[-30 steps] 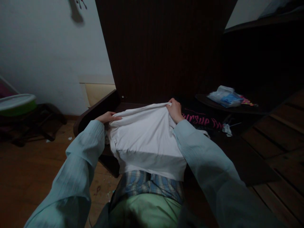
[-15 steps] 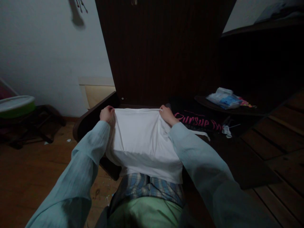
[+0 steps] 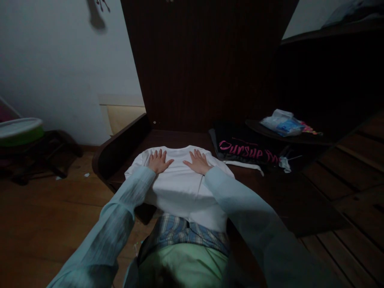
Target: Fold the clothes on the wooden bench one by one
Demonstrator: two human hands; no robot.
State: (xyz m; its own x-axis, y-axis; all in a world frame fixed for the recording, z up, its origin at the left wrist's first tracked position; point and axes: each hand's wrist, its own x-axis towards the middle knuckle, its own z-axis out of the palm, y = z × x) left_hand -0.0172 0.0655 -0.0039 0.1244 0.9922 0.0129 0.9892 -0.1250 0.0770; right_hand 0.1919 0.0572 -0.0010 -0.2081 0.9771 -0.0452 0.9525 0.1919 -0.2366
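A white T-shirt point(image 3: 177, 188) lies spread on a dark wooden bench point(image 3: 177, 138), its near end hanging over the front edge toward my lap. Its collar side faces away from me, and a sleeve shows at the left. My left hand point(image 3: 158, 161) rests flat on the upper left of the shirt, fingers apart. On the upper right my right hand point(image 3: 198, 161) also presses flat with spread fingers. Neither hand grips the cloth.
To the right lie folded black clothes point(image 3: 240, 146) with pink lettering. A plastic packet point(image 3: 283, 123) sits on a dark rounded shelf behind them. The bench's raised armrest point(image 3: 120, 138) stands at left. A green tub point(image 3: 21, 132) rests on a dark stool at far left.
Both hands have let go of the shirt's far edge, which they were holding stretched, and moved inward onto it. The shirt now lies flatter on the bench.
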